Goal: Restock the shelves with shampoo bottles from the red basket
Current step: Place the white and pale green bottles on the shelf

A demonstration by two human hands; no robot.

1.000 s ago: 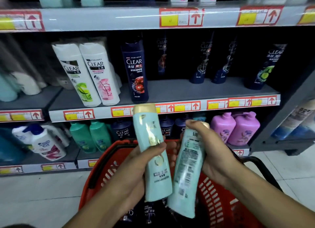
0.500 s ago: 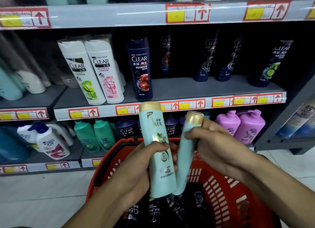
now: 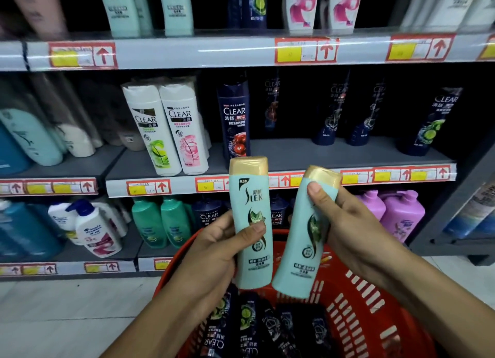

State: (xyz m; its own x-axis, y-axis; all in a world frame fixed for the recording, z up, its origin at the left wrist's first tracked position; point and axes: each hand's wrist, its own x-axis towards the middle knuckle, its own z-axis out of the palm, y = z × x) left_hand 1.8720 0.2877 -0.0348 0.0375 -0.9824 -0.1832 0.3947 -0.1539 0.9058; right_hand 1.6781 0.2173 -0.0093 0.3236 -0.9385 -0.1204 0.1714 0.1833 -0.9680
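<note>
My left hand (image 3: 214, 253) grips a mint-green shampoo bottle (image 3: 253, 261) with a gold cap, upright, its label facing me. My right hand (image 3: 348, 231) holds a second mint-green bottle (image 3: 300, 264) of the same kind, tilted with its cap to the right and the thumb pressed near the cap. Both bottles hang just above the red basket (image 3: 356, 301), which holds several dark blue bottles (image 3: 249, 320) lying flat. Matching mint-green bottles (image 3: 176, 6) stand on the top shelf at the upper left.
The middle shelf (image 3: 289, 156) carries white bottles (image 3: 160, 127) on the left and dark blue bottles (image 3: 234, 119) spread to the right, with bare grey board between them. The lower shelf holds green, white and purple bottles (image 3: 401, 213). A second rack (image 3: 455, 205) stands at right.
My right hand has turned its bottle so the front label faces me, and moved it apart from the left bottle. My view has tilted up, bringing the top shelf into sight.
</note>
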